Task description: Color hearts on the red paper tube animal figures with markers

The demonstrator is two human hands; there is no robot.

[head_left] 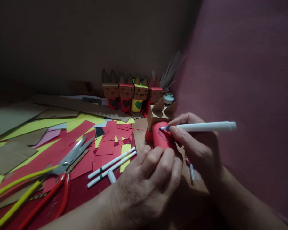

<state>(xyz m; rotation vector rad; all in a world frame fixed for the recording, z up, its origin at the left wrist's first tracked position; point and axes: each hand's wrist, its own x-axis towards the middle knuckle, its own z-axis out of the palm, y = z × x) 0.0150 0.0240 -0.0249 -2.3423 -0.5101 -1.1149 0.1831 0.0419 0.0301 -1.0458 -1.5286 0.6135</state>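
My left hand is closed around the lower end of a red paper tube, which lies tilted with its far end away from me. A brown cardboard box head with two pointed ears sits at the tube's far end. In my right hand is a white marker, pinched near its blue tip. That tip touches the red surface beside a dark curved outline. The underside of the tube and my left fingertips are hidden.
Finished-looking cardboard animal figures stand in a row at the back, near a small pale jar. To the left lie scissors, two white markers, red paper scraps and cardboard sheets. A pinkish wall or cloth rises at right.
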